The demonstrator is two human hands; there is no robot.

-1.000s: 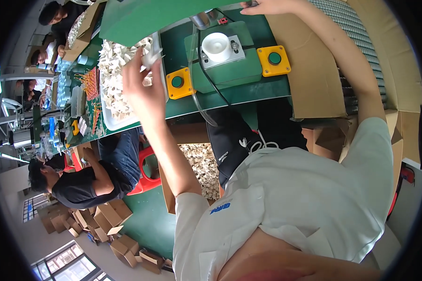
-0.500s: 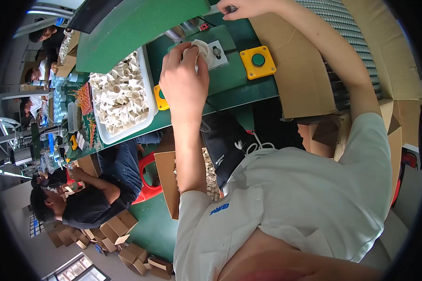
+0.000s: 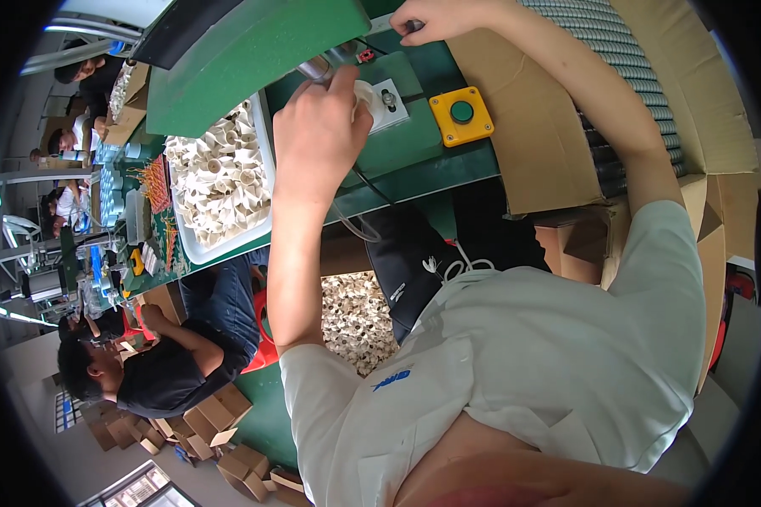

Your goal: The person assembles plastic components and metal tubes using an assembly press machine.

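Holder, white, round: just right of left hand, the nearer; left grip's state hidden; right hand, farther, closed on dark handle.

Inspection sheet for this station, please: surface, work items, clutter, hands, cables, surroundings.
Surface: green worktable, bare along part of its front edge.
Work items: green press; white round fixture, partly hidden; yellow button box; white pieces heaped in a white tray.
Clutter: thin orange pieces left of the tray.
Hands: left hand at the fixture, grip hidden; right hand closed around a dark knob.
Cables: black cable near the front edge; clear tube hanging there.
Surroundings: seated co-worker in black; floor cartons; stacked cylinders at right.
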